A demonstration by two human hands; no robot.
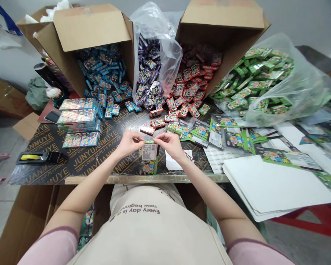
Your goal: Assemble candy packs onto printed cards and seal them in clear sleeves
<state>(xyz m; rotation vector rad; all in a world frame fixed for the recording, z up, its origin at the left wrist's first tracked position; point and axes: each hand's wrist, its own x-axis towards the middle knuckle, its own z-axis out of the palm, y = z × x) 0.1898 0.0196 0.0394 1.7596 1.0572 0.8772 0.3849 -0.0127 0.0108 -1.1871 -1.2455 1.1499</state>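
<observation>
My left hand (130, 142) and my right hand (171, 145) face each other near the table's front edge, each in a pinch. Between them is a flat printed packaging card (149, 152) with a barcode panel and a green edge; they grip its far edge at both ends. Its lower part lies towards me on the table. Whether another piece is pinched with it is hidden by the fingers. Just beyond the hands lie several small red boxes (147, 129). Close to my right hand, white paper (173, 162) and green printed boxes (174, 128) rest on the table.
Cardboard boxes hold blue packs (102, 68) and red packs (191, 77). Plastic bags hold purple packs (149, 73) and green packs (260, 79). Stacked packs (78, 119) and a tape dispenser (40, 158) are at left. White sheets (276, 184) and loose printed cards (237, 140) lie at right.
</observation>
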